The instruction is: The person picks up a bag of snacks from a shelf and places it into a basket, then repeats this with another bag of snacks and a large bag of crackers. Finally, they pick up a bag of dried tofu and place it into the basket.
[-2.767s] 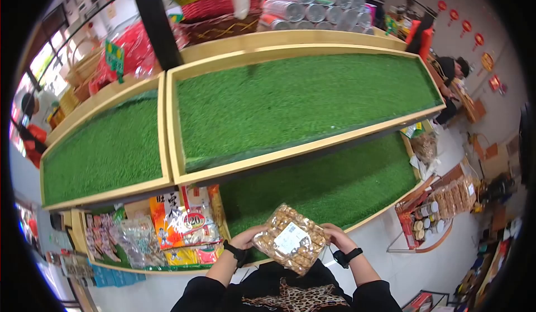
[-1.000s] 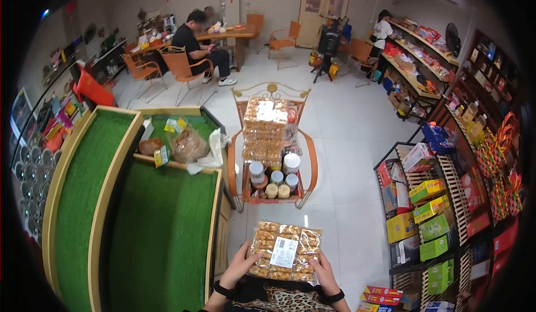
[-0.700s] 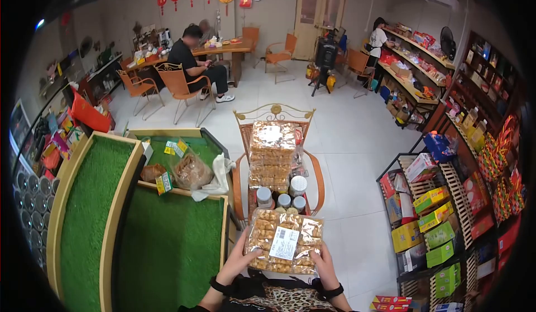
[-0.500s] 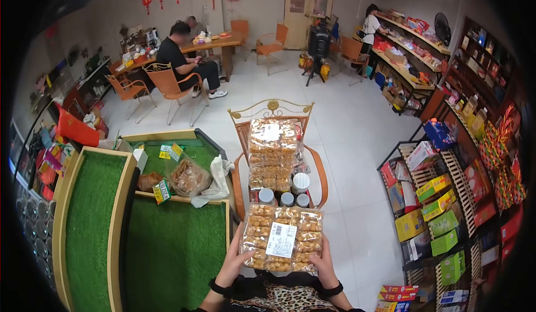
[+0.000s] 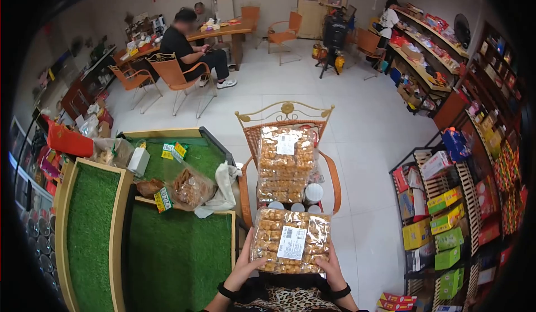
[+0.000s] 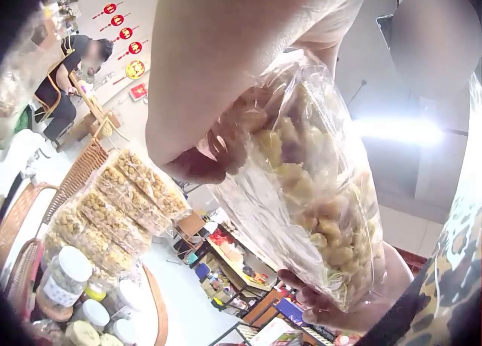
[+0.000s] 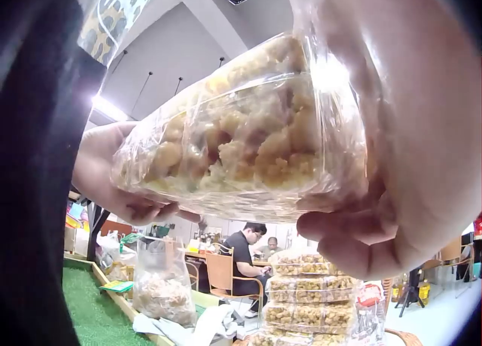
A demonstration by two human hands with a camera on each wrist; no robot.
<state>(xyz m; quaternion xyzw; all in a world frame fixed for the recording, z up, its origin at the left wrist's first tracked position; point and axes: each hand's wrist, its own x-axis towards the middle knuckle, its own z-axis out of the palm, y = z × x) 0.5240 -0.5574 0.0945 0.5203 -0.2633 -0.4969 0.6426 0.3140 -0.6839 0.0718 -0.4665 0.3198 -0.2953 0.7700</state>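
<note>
A clear-wrapped pack of golden-brown snacks (image 5: 272, 236) with a white label is held level in front of the body, between two hands. My left hand (image 5: 243, 264) grips its left side, thumb on top; my right hand (image 5: 333, 268) grips the right side the same way. In the right wrist view, the fingers of the right hand (image 7: 354, 237) curl under the pack (image 7: 233, 146). The left wrist view shows the left hand (image 6: 233, 82) around the pack's edge (image 6: 316, 180). Beyond it, similar packs (image 5: 285, 167) are stacked on a wicker chair (image 5: 336, 186).
Lidded jars (image 5: 314, 193) stand on the chair, partly behind the held pack. Left is a green-lined wooden display (image 5: 178, 256) with a bagged item (image 5: 191, 188) and white cloth (image 5: 224, 186). Right is a rack of boxes (image 5: 446, 239). A person (image 5: 187, 49) sits at the back.
The view has swung from the green display to the chair, which now appears nearer. Both hands have kept hold of the pack throughout, and it now covers more of the jars.
</note>
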